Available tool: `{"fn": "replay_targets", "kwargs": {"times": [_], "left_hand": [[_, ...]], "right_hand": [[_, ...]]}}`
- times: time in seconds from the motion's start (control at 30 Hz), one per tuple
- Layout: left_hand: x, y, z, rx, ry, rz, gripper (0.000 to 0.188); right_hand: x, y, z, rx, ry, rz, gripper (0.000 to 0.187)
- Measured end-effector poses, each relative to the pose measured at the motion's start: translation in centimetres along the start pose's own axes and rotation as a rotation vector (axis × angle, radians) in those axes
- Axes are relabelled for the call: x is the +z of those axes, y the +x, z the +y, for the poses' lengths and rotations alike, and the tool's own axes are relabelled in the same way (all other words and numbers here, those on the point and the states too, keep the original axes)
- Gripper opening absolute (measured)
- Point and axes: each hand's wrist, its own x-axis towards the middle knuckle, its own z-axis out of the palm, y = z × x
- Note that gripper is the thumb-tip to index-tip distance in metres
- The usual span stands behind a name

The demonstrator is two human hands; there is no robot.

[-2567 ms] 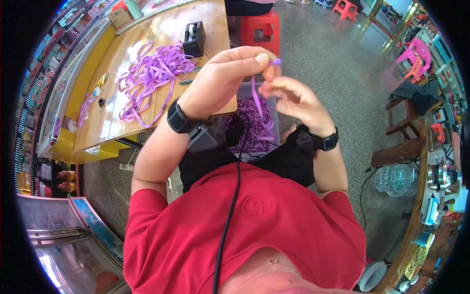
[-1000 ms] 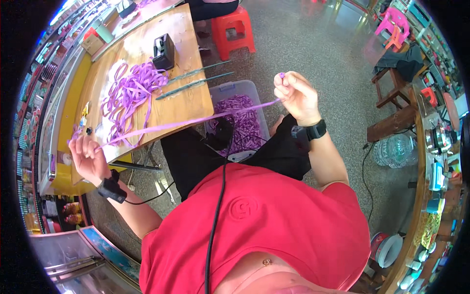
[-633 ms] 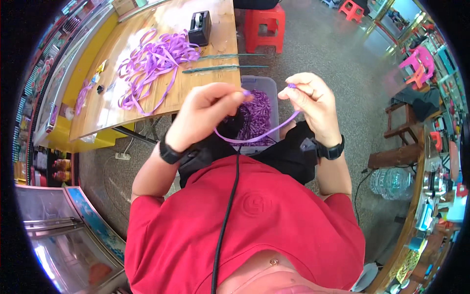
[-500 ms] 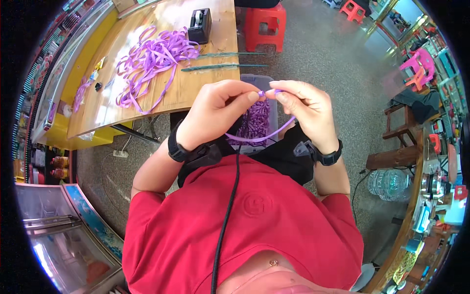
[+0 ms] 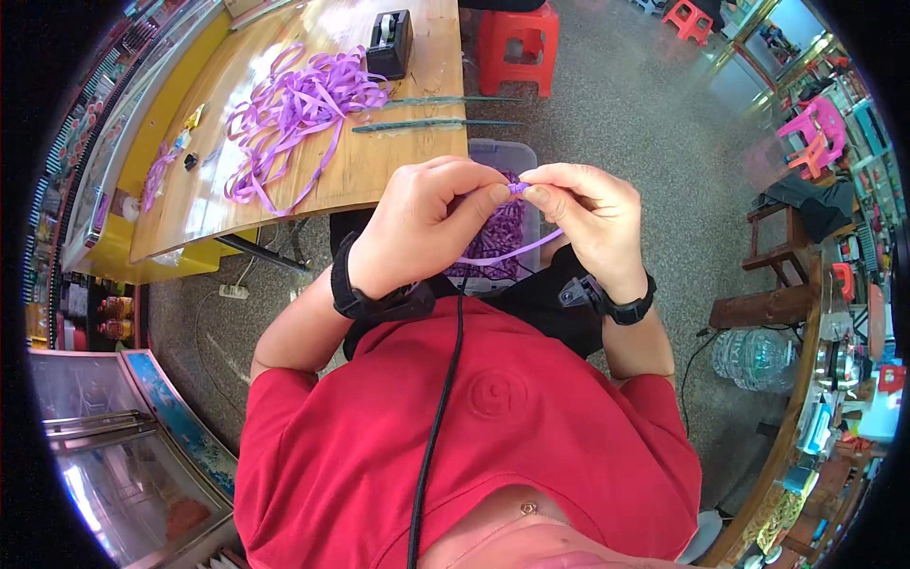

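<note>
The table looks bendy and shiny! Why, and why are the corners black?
Head view: the fisheye lens makes the table look curved; light reflects white off its wood beside the purple ribbon pile; the corners fall outside the round image.

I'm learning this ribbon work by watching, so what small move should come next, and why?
I'd probably press the left hand and right hand gently toward each other: both pinch at a small purple piece, nearly meeting there, and the purple ribbon hangs slack in a curve below them. Whether anything is already joined is hidden by the grip.
</note>
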Motion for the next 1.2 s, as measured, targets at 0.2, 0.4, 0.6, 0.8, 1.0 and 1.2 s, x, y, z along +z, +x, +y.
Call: {"fn": "replay_targets", "kwargs": {"times": [0.2,0.4,0.6,0.8,1.0,1.2], "left_hand": [[0.2,-0.1,0.6,0.053,0.039,0.032,0.009],[0.2,-0.1,1.9,0.084,0.042,0.049,0.006],[1.1,-0.2,2.4,0.076,-0.024,0.072,0.006],[1.4,1.7,0.7,0.025,-0.008,-0.053,0.012],[0.4,5.9,-7.8,-0.271,-0.251,-0.487,0.019],[-0.4,10.6,-11.2,-0.236,-0.094,-0.391,0.024]], "right_hand": [[0.9,-0.5,-0.3,-0.245,-0.287,0.097,0.013],[1.0,-1.1,-1.2,-0.35,-0.305,0.136,0.013],[1.5,-1.5,-0.6,-0.399,-0.219,0.206,0.012],[0.6,-1.9,0.8,-0.247,-0.293,0.233,0.016],[-2.3,0.2,5.4,0.315,0.073,0.188,0.017],[-4.9,3.4,10.0,0.424,0.015,0.266,0.019]]}}
